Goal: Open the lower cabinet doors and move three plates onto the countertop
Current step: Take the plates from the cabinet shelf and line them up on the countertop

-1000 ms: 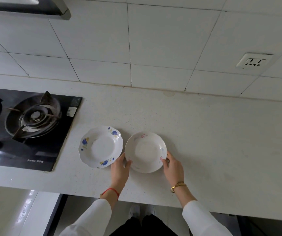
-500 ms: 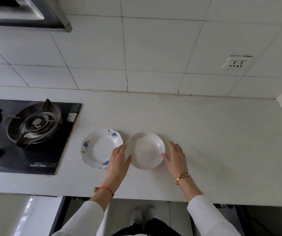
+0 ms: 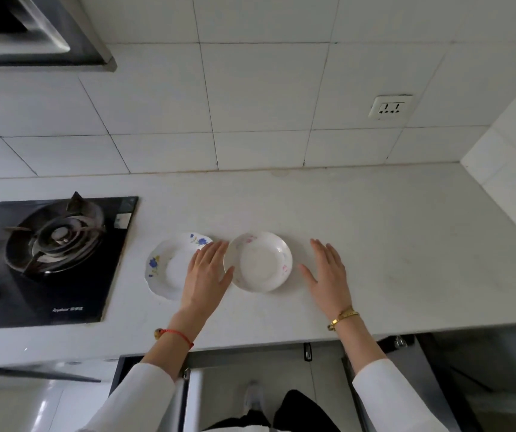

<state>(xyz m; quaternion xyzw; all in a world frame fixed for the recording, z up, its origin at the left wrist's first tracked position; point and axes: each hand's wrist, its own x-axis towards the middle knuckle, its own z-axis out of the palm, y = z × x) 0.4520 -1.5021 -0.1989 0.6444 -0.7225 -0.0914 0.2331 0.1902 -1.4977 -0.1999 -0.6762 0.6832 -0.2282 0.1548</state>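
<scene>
Two white plates lie side by side on the pale countertop (image 3: 375,238). The plate with pink flowers (image 3: 258,261) is on the right, the scalloped plate with blue flowers (image 3: 166,266) on the left. My left hand (image 3: 208,275) hovers flat with straight fingers over the blue-flowered plate's right part, its thumb near the pink-flowered plate's rim. My right hand (image 3: 328,272) is flat and spread to the right of the pink-flowered plate, apart from it. Neither hand holds anything. Below the counter edge, the lower cabinet doors (image 3: 406,378) stand open; the cabinet's inside is hidden.
A black gas hob (image 3: 54,254) with a burner sits at the left of the counter. A range hood (image 3: 32,29) hangs at the upper left. A wall socket (image 3: 390,106) is on the tiled wall. A side wall bounds the counter at the far right.
Both hands have let go of the pink-flowered plate, which now rests on the counter, and have drawn apart from it with fingers straightened. The camera has pulled back and tilted.
</scene>
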